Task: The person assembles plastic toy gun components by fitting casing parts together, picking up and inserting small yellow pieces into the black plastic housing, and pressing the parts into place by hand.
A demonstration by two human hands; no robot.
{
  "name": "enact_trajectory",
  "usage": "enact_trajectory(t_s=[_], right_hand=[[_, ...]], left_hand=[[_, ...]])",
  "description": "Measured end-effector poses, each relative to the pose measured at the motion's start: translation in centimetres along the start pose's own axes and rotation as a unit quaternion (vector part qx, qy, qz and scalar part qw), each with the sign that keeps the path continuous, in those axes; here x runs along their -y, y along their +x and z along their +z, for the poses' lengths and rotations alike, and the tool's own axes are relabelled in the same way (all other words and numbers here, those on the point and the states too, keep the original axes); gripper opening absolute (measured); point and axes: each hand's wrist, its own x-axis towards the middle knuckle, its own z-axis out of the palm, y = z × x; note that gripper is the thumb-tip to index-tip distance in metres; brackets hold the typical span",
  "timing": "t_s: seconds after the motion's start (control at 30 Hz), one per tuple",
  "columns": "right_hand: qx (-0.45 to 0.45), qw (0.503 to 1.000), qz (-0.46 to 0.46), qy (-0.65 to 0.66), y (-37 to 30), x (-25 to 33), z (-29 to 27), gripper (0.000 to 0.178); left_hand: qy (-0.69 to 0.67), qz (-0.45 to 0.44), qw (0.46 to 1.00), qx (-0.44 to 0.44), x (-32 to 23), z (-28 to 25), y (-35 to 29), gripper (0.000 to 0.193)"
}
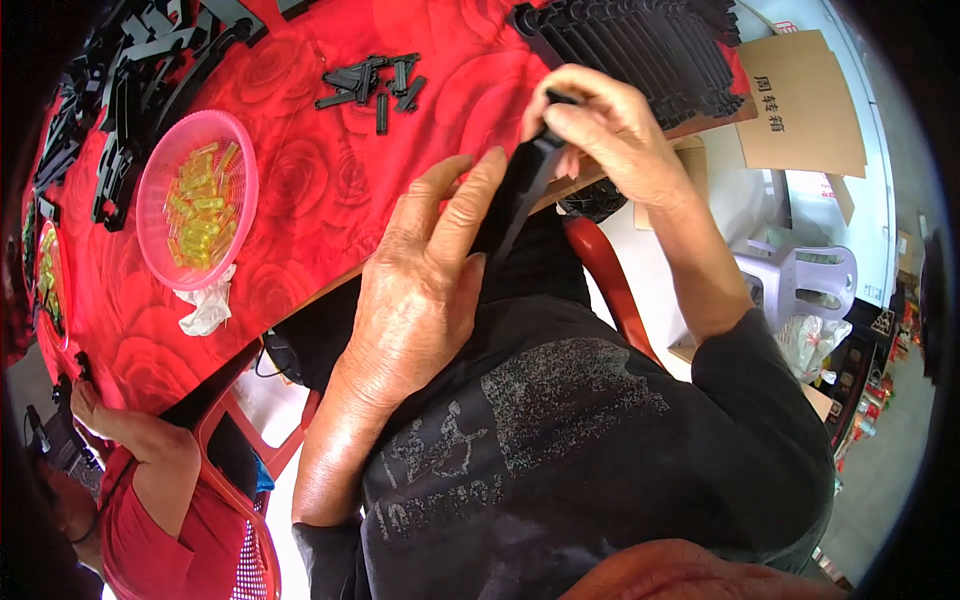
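- Two hands work on one long black plastic strip (pixel 528 190), right at the near edge of the bench (pixel 330 200), which has a red cloth with roses on it.
- The right hand (pixel 610 130) is pinched shut on the top end of the strip, with the fingers curled over it.
- The left hand (pixel 425 290) lies flat along the lower part of the strip. Its fingers are straight and press on it, not wrapped around it.
- The strip looks thin, hard and light. It seems stiff, but a long thin piece like this could bend or snap if it is twisted hard.
- Smooth plastic can slip, so I think the best places to hold it are near both ends, as the hands do now, with one hand keeping it steady.
- A big stack of black plastic strips (pixel 640 50) sits at the far right corner of the bench, just behind the right hand.
- Some small black plastic pieces (pixel 372 82) lie loose near the far edge, well apart from the hands.
- A pink bowl (pixel 160 165) of little yellow clear pieces (pixel 203 205) stands toward the left side, with a crumpled white bag (pixel 208 310) just beside it.
- More black plastic parts (pixel 130 90) are piled at the far left corner.
- Another person in a red shirt (pixel 165 520) sits at the left end of the bench.
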Motion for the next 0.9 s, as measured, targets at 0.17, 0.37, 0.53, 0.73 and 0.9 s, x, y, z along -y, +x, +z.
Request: enact_trajectory(t_s=[0.17,0.37,0.53,0.73,0.9], right_hand=[[-0.259,0.952,-0.105,0.125,-2.6,-2.3,-5.3,0.022],[-0.508,0.833,-0.172,0.137,-4.7,-7.3,-11.2,0.017],[-0.585,0.8,-0.129,0.039,-5.4,-10.4,-13.5,0.02],[-0.624,0.774,-0.051,-0.089,-5.7,-12.5,-14.9,0.026],[-0.643,0.725,-0.013,-0.247,-5.8,-12.1,-14.9,0.032]], left_hand=[[-0.046,0.025,0.988,-0.143,0.6,-0.3,0.1,0.066],[-0.057,0.01,0.992,-0.113,1.4,0.3,-0.3,0.04],[-0.039,0.02,0.993,-0.107,1.9,0.6,-1.2,0.033],[-0.044,0.012,0.996,-0.083,2.4,1.1,-1.2,0.027],[-0.024,0.006,0.996,-0.08,2.6,1.2,-1.2,0.025]])
